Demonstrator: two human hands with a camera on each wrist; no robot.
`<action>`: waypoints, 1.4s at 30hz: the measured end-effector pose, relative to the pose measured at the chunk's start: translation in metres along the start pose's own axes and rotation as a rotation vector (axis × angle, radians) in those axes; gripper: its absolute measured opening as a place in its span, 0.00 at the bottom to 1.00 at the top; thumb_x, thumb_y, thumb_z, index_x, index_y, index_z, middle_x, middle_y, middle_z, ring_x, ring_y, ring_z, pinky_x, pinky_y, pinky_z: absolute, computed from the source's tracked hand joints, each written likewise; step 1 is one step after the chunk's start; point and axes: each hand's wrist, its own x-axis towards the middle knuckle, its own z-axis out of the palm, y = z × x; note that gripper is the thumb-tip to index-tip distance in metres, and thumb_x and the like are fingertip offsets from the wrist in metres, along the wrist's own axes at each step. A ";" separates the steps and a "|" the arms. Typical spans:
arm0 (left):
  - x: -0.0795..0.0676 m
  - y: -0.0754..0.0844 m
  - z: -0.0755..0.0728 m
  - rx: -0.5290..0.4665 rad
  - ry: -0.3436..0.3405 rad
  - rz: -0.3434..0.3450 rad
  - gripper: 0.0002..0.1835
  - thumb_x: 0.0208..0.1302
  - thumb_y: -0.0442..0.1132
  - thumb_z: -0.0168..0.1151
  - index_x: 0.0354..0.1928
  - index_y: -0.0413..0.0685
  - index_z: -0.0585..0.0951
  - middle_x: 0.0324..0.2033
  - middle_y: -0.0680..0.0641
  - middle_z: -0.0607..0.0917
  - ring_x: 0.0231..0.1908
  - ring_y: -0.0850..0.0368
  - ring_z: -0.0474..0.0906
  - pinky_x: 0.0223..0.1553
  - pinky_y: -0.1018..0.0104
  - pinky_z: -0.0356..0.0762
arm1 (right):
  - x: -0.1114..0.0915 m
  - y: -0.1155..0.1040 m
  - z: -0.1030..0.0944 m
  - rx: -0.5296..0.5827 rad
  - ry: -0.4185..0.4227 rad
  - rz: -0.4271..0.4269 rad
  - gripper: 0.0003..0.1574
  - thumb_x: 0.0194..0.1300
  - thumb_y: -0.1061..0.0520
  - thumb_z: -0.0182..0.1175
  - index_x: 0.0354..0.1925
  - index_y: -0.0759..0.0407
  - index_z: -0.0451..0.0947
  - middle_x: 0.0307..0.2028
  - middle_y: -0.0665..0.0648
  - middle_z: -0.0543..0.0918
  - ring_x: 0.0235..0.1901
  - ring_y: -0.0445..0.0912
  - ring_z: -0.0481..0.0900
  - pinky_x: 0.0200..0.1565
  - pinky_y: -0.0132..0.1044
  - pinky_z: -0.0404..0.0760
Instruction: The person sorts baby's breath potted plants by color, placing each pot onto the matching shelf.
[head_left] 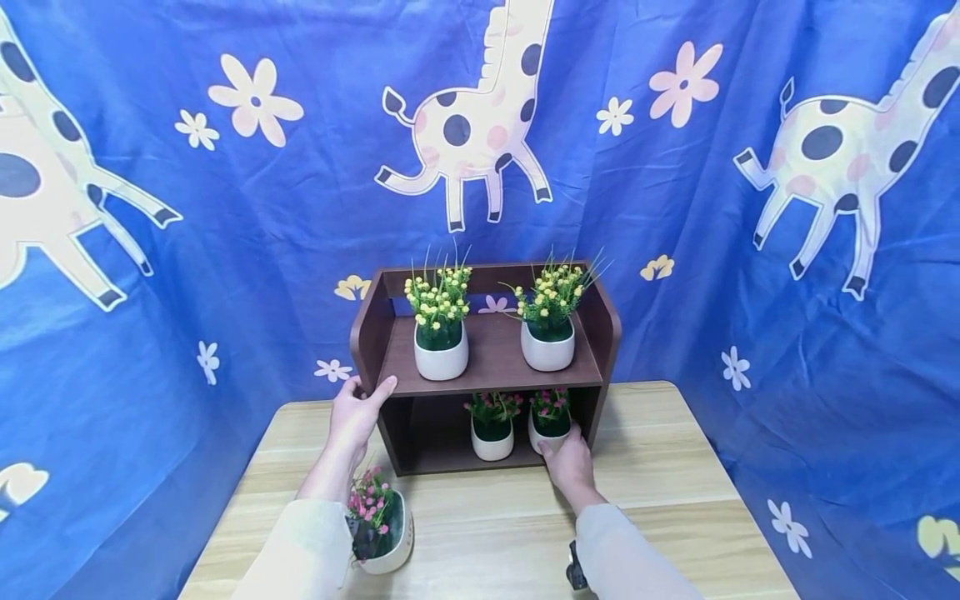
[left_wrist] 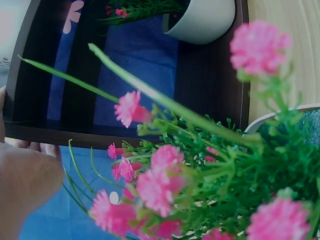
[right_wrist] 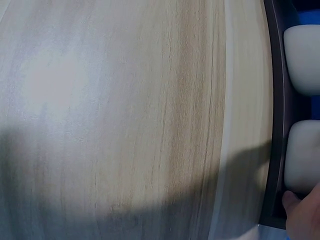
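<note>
A dark brown two-tier shelf point(head_left: 491, 350) stands on the table. At its left side panel, my left hand point(head_left: 354, 423) grips the edge, thumb in front and the other fingers partly hidden behind. My right hand point(head_left: 572, 468) holds a white pot with pink flowers point(head_left: 551, 422) at the right end of the lower tier; some fingers are out of sight. Beside that pot sits another pink-flowered pot point(head_left: 492, 437). A third pink-flowered pot point(head_left: 397, 537) is on the table under my left forearm, and its blooms point(left_wrist: 160, 185) fill much of the left wrist view.
Two white pots with yellow flowers, one left point(head_left: 441, 354) and one right point(head_left: 549, 346), stand on the upper tier. The wooden table point(head_left: 660, 500) extends in front of the shelf. A blue giraffe-print curtain point(head_left: 300, 208) hangs behind and at both sides.
</note>
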 end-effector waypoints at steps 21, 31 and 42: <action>-0.007 0.006 -0.003 0.163 -0.028 0.018 0.41 0.73 0.64 0.68 0.70 0.36 0.71 0.65 0.34 0.77 0.64 0.43 0.72 0.71 0.49 0.71 | 0.006 0.038 0.021 0.050 0.076 -0.047 0.54 0.64 0.45 0.74 0.75 0.70 0.63 0.59 0.78 0.83 0.58 0.73 0.84 0.59 0.65 0.84; -0.017 0.004 -0.009 0.193 -0.062 0.011 0.47 0.75 0.66 0.64 0.78 0.36 0.65 0.75 0.29 0.73 0.75 0.36 0.69 0.79 0.41 0.66 | -0.023 0.001 -0.030 0.139 0.009 0.015 0.44 0.69 0.58 0.69 0.77 0.70 0.65 0.66 0.72 0.83 0.67 0.69 0.80 0.69 0.64 0.79; -0.040 -0.033 -0.050 0.319 -0.224 0.023 0.45 0.80 0.68 0.53 0.80 0.37 0.65 0.77 0.28 0.71 0.79 0.31 0.66 0.78 0.33 0.66 | -0.019 -0.002 -0.066 0.231 0.048 -0.025 0.22 0.72 0.60 0.67 0.61 0.64 0.78 0.55 0.64 0.85 0.55 0.59 0.85 0.60 0.58 0.83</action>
